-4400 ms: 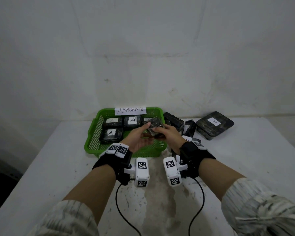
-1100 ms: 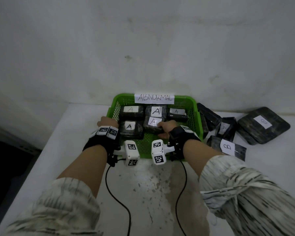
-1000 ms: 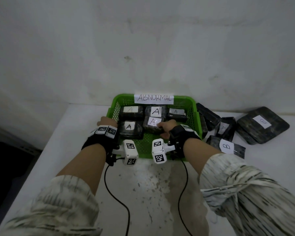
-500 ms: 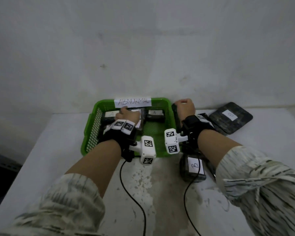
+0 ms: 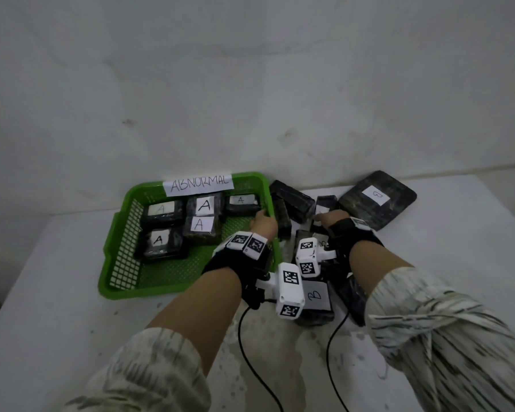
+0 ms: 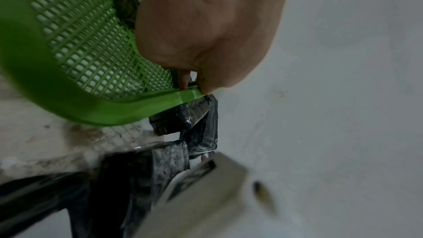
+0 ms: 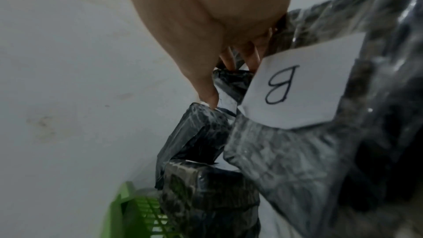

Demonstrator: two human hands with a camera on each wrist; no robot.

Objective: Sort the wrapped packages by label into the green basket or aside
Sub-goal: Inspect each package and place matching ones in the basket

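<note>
The green basket (image 5: 113,257) with an "ABNORMAL" sign holds several dark wrapped packages labelled A (image 5: 204,206). My left hand (image 5: 262,225) is at the basket's right rim; in the left wrist view its fingers (image 6: 183,80) curl over that rim (image 6: 114,115). Right of the basket lies a pile of dark packages. My right hand (image 5: 329,218) reaches into it, thumb and fingers (image 7: 250,61) closing on a small package with a white label (image 7: 228,80). A B-labelled package (image 5: 315,295) lies under my wrists, and it fills the right wrist view (image 7: 297,88).
A large flat package labelled B (image 5: 376,197) lies at the back right against the wall. Two black cables (image 5: 250,352) trail from my wrists toward the table's near edge. Bare white tabletop (image 5: 458,248) extends to the right, and more of it lies left of the basket.
My left hand has come out from over the packages in the basket to its right rim. My right hand has dropped from the basket's back corner into the pile beside it.
</note>
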